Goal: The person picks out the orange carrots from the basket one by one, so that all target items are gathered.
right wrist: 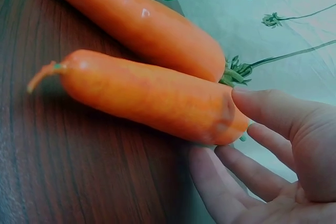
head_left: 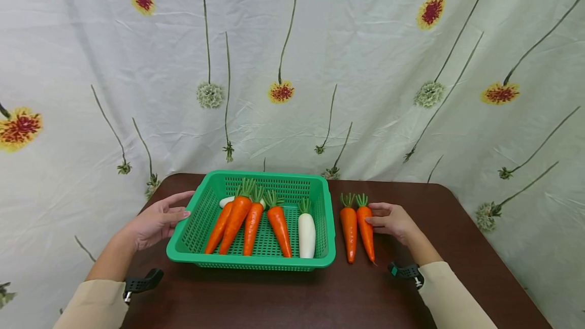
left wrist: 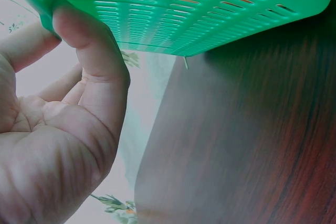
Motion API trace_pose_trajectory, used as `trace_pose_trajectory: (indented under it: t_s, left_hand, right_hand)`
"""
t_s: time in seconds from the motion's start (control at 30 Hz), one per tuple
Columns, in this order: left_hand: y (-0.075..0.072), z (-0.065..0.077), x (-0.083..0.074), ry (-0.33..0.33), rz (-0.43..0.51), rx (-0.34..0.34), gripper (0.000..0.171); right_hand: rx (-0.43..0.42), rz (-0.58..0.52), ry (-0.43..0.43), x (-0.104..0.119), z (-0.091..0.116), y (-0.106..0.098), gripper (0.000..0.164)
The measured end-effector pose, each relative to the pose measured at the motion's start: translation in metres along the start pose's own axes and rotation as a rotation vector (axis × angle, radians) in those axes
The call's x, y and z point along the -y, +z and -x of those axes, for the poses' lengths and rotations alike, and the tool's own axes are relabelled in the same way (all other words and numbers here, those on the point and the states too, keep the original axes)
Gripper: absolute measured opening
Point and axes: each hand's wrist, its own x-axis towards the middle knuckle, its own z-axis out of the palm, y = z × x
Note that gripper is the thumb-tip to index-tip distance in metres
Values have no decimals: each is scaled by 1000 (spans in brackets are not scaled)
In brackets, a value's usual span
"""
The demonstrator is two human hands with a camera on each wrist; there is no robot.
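A green plastic basket (head_left: pixel 256 262) stands on the table with several orange carrots (head_left: pixel 238 222) and a white radish (head_left: pixel 306 235) in it. My left hand (head_left: pixel 157 221) holds the basket's left rim between thumb and fingers; the left wrist view shows the thumb (left wrist: pixel 86 45) against the rim. To the right of the basket two carrots lie side by side, green tops toward the back. The right-hand carrot (head_left: pixel 365 225) is pinched near its top by my right hand (head_left: pixel 392 221). In the right wrist view the thumb (right wrist: pixel 273 106) lies on its upper side, the fingers (right wrist: pixel 220 179) along the other.
The other loose carrot (head_left: pixel 349 230) lies between the basket and the held one. A second white root (head_left: pixel 226 201) shows partly behind the carrots in the basket. Behind the dark brown table (head_left: pixel 274 301) hangs a white cloth (head_left: pixel 347 44) with a flower print.
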Motion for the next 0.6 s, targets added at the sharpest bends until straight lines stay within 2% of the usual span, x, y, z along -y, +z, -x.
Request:
trace_pose_trajectory:
  t_s: [0.23,0.43,0.6]
  left_hand:
    - [1,1,-1,-4,6,-2,71]
    - [1,1,-1,-9,4,-9,71]
    - [2,1,-2,-15,-3,-15,72]
  right_hand:
    - [-101,157,-58,10,-1,0,57]
    - [-119,266,-139,25,2,4,53]
    - [-122,321,-169,36,5,7,52]
